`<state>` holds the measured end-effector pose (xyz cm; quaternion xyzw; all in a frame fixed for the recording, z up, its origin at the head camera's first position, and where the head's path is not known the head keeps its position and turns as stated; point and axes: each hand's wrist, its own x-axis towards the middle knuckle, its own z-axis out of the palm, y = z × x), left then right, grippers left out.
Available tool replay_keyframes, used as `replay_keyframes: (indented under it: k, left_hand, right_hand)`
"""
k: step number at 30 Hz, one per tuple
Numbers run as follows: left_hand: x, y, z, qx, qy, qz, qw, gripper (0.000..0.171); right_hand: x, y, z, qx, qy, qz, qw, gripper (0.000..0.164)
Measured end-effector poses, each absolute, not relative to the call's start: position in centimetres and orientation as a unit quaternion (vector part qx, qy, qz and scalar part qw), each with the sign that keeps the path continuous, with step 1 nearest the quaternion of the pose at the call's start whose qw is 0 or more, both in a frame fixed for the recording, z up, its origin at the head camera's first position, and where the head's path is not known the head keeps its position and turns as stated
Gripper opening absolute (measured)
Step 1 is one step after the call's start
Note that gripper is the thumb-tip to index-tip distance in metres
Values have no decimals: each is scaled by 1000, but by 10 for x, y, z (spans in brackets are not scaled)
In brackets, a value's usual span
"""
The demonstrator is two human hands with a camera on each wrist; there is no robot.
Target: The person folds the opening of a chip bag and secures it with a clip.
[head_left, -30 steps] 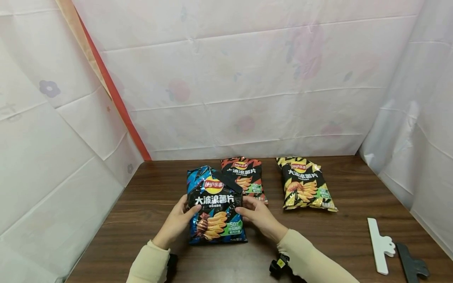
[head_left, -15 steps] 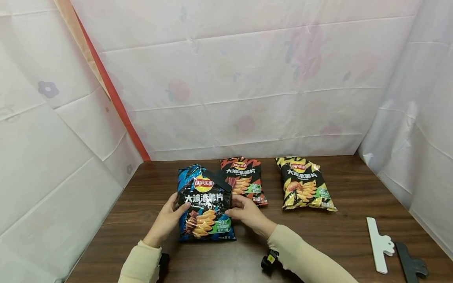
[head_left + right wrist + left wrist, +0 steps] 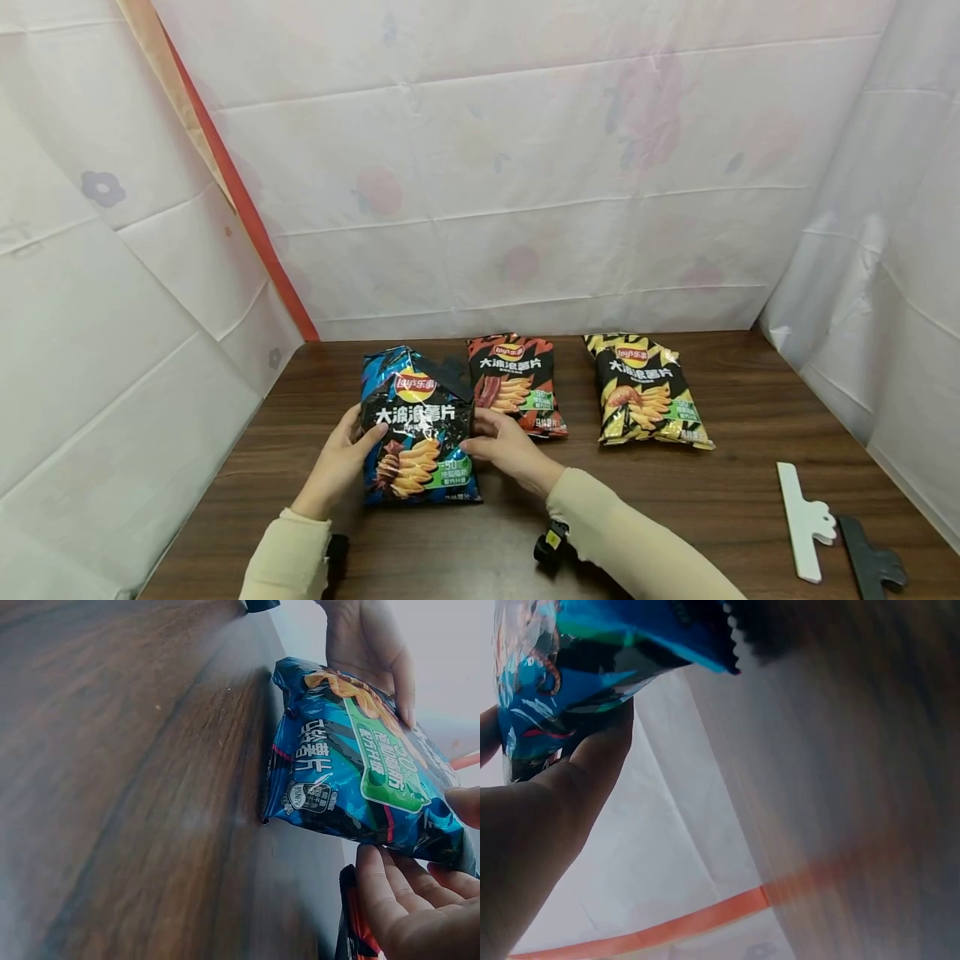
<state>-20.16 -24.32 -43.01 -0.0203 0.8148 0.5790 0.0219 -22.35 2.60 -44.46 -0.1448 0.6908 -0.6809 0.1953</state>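
Observation:
A blue and black chip bag (image 3: pixel 416 450) is held front side up between both hands, left of the table's middle. My left hand (image 3: pixel 336 462) grips its left side, thumb on the front. The right hand (image 3: pixel 517 454) holds the opposite side, with its thumb on the front and its other fingers behind and under the edge, as the right wrist view shows. A dark strip (image 3: pixel 447 377) slants across the bag's top right corner. In the right wrist view the bag's bottom seam (image 3: pixel 276 776) is close over the wooden table (image 3: pixel 150 787).
A red and black chip bag (image 3: pixel 517 383) lies just behind the right hand. Farther right is a yellow and black chip bag (image 3: pixel 648 392). A white bag clip (image 3: pixel 804 521) and a black bag clip (image 3: pixel 870 554) lie at the right. White cloth walls (image 3: pixel 525 167) surround the table.
Both hands have carried the blue chip bag to the left, uncovering more of the red bag. The other bags and the clips have stayed in place.

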Motion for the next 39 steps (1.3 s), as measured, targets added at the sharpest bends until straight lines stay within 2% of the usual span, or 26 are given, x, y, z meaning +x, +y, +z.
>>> replay_keyframes:
  k: [11, 22, 34, 39]
  left_hand:
    - [-209, -257, -428, -38, 818, 573, 35, 69]
    - [-223, -272, -424, -42, 833, 549, 51, 75]
    - [-236, -280, -423, -52, 840, 534, 77, 82]
    - [-243, -282, -424, -54, 845, 526, 75, 81]
  right_hand:
    - [-232, 5, -442, -110, 706, -674, 188, 68]
    - [-245, -13, -440, -106, 715, -667, 180, 53]
    - [-258, -22, -436, -87, 725, -655, 195, 58]
    - [-262, -24, -432, -74, 732, -646, 203, 66]
